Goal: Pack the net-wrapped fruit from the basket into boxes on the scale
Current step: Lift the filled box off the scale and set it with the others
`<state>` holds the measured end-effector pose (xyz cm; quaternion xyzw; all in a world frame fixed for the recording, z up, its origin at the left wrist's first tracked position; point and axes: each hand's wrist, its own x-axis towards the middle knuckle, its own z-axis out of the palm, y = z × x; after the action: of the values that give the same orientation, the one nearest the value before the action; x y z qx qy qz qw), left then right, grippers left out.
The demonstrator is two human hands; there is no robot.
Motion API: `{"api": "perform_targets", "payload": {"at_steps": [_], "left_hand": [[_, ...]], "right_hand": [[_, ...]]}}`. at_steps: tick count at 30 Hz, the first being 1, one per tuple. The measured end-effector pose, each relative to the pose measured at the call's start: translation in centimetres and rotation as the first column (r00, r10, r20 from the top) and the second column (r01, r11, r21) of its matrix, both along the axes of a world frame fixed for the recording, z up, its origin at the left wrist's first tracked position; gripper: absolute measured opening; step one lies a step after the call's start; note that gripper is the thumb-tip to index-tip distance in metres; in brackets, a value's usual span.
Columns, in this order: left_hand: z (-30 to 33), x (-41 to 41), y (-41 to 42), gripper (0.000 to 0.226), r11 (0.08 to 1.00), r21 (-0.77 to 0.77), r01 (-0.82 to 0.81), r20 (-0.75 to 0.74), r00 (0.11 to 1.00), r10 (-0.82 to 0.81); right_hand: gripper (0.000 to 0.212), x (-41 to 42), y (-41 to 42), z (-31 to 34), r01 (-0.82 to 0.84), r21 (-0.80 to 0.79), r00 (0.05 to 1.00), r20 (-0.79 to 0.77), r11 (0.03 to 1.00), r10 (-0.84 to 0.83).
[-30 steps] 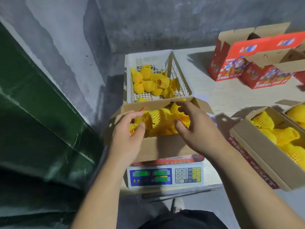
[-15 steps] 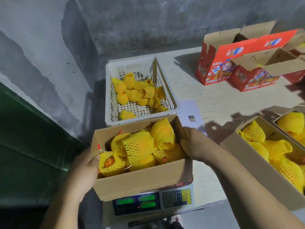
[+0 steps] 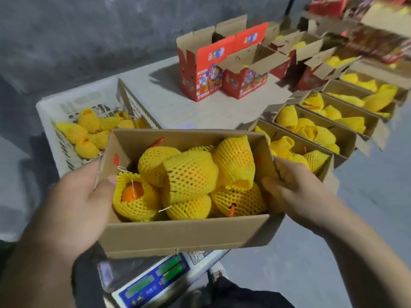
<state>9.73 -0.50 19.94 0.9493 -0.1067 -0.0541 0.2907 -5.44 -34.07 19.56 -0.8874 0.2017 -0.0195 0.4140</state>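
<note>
The open cardboard box [image 3: 184,232] is held at its 2 short ends, seemingly lifted above the digital scale [image 3: 153,283], though whether its base is clear of the pan cannot be told. The left hand [image 3: 73,201] grips the left end wall, thumb hooked over the rim and resting against the foam net of the nearest fruit; the right hand [image 3: 295,192] grips the right end wall, thumb along the rim and fingers wrapped round the outside. Inside lie net-wrapped oranges [image 3: 189,178], piled up to the rim in yellow foam mesh sleeves, 1 of them showing orange peel through the open mouth of its net. A full load of citrus will likely be fairly heavy for thin corrugated board, so the walls may bow and the bottom may sag; support from beneath the ends, with fingers under the base, seems safer than pinching the rims alone. The nets are soft and springy, cushioning the fruit but letting the top pieces roll if the box tips, so it should stay level. The white plastic basket [image 3: 55,107] behind the box holds more wrapped fruit, and filled boxes [image 3: 347,138] stand in a row to the right.
</note>
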Motion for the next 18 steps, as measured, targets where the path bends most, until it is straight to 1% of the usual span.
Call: {"api": "perform_targets", "payload": {"at_steps": [1, 2, 3, 5, 8, 10, 12, 16, 18], "left_hand": [[1.0, 0.2, -2.3, 0.033, 0.999, 0.007, 0.044, 0.014, 0.999, -0.044], [1.6, 0.5, -4.7, 0.035, 0.991, -0.001, 0.137, 0.066, 0.988, -0.136], [2.0, 0.7, -7.0, 0.036, 0.975, 0.001, 0.223, 0.074, 0.972, -0.222], [1.5, 1.7, -11.5, 0.031, 0.932, 0.007, 0.363, 0.044, 0.931, -0.363], [-0.9, 3.1, -17.9, 0.030, 0.877, 0.064, 0.476, -0.011, 0.879, -0.476], [-3.5, 4.0, -21.7, 0.032, 0.853, 0.065, 0.517, -0.068, 0.855, -0.514], [-6.4, 4.8, -24.8, 0.034, 0.845, 0.076, 0.529, -0.134, 0.845, -0.517], [-11.8, 6.2, -29.1, 0.035, 0.869, 0.077, 0.489, -0.237, 0.856, -0.460], [-14.3, 7.0, -30.2, 0.035, 0.886, 0.116, 0.450, -0.260, 0.874, -0.410]], "right_hand": [[0.012, -1.3, -0.6, -0.1, 0.069, 0.000, 0.998, -0.015, 0.998, -0.069], [0.013, -2.7, -1.2, -0.3, 0.139, 0.004, 0.990, -0.038, 0.990, -0.139], [0.013, -4.0, -1.9, -0.7, 0.209, 0.013, 0.976, -0.059, 0.978, -0.208], [0.015, -6.5, -3.2, -1.8, 0.351, 0.035, 0.934, -0.092, 0.936, -0.346], [0.013, -9.2, -5.2, -3.9, 0.515, 0.081, 0.855, -0.122, 0.853, -0.504], [0.012, -9.8, -6.4, -5.7, 0.580, 0.117, 0.813, -0.138, 0.806, -0.565], [0.014, -9.6, -7.2, -7.8, 0.634, 0.146, 0.773, -0.167, 0.760, -0.612], [0.019, -7.9, -7.7, -12.1, 0.672, 0.228, 0.740, -0.251, 0.705, -0.625], [0.025, -6.6, -7.4, -14.0, 0.677, 0.296, 0.736, -0.297, 0.674, -0.609]]}}
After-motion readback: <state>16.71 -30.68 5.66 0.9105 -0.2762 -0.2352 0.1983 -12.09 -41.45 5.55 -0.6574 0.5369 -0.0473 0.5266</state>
